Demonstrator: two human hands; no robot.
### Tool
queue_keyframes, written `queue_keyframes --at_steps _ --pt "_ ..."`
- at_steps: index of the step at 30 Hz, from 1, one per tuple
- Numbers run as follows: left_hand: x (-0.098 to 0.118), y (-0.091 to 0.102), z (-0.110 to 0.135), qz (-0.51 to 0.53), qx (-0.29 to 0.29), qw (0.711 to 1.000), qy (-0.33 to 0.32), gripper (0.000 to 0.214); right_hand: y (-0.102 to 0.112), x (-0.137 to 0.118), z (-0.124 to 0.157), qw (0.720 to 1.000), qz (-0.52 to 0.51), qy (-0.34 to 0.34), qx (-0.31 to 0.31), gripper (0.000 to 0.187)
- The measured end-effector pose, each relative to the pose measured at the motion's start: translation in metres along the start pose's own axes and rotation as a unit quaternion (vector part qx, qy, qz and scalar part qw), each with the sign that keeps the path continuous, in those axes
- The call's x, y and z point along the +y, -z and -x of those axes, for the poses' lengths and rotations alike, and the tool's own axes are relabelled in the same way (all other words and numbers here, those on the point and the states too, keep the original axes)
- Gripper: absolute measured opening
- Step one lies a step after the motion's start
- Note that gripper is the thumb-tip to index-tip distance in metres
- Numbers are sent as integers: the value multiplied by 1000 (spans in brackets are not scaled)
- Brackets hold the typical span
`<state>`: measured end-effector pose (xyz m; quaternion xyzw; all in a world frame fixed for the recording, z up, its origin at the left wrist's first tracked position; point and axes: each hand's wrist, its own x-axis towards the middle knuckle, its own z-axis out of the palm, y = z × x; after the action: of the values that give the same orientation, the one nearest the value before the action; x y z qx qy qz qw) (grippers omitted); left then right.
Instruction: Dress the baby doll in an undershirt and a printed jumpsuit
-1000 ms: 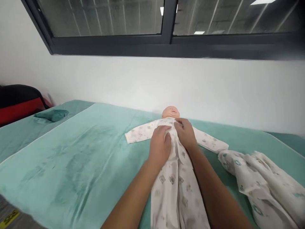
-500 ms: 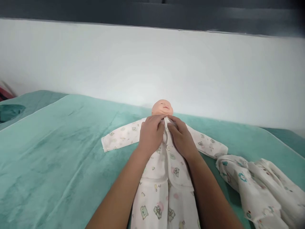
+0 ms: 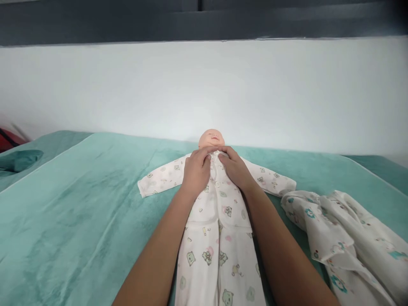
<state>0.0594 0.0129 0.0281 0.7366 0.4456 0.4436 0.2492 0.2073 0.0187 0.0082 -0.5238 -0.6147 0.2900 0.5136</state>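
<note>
A baby doll (image 3: 211, 138) lies on its back, its head toward the wall. It wears a white baby shirt (image 3: 228, 204) with small bear prints, sleeves spread to both sides. Matching baby pants (image 3: 204, 263) cover the lower part and run out of view at the bottom. At the shirt's collar, just under the chin, my left hand (image 3: 196, 168) is closed on the cloth on the left side. My right hand (image 3: 235, 167) is closed on the right side of the same collar, fingertips nearly meeting the left ones. The fingers partly hide the neckline.
A crumpled white printed cloth (image 3: 334, 229) lies to the right, touching the right sleeve's cuff. Underneath everything spreads a green plush blanket (image 3: 89, 204). A white wall (image 3: 204, 85) rises behind the doll's head. Something red (image 3: 11, 138) shows at the far left.
The camera view has levelled and shifted slightly, so the doll and the crumpled cloth appear a little higher and further left. Both hands stay at the shirt's collar.
</note>
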Motion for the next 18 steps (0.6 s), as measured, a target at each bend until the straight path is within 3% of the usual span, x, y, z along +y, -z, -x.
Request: queue_keyframes --at_steps 6,12,18 --pt "0 0 -1 -5 3 1000 9 37 -1 8 -13 999 -35 7 -4 16" --pt "1 0 -2 -3 9 1000 24 33 -2 14 -19 998 -68 -4 16 18" --pt "0 -1 -2 4 20 1000 12 30 -1 4 -14 997 -72 10 40 26"
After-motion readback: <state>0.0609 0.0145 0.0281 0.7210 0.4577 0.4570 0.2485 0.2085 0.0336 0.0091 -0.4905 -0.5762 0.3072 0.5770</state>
